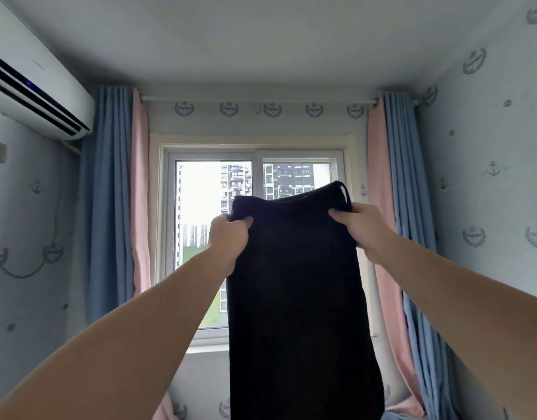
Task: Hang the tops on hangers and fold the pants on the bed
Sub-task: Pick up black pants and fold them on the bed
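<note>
Window (212, 207) behind, black pants (297, 298) hanging, left hand (228, 237) and right hand (361, 225) gripping top corners

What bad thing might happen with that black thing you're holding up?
The left hand and right hand grip only the top edge of the black garment, so it might slip and drop. Its lower end hangs out of view, so it may drag or crumple unnoticed.

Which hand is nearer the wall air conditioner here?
Left. The left hand grips the black garment at the top corner toward the air conditioner, which is up and to its left; the right hand grips the opposite corner, farther away.
</note>
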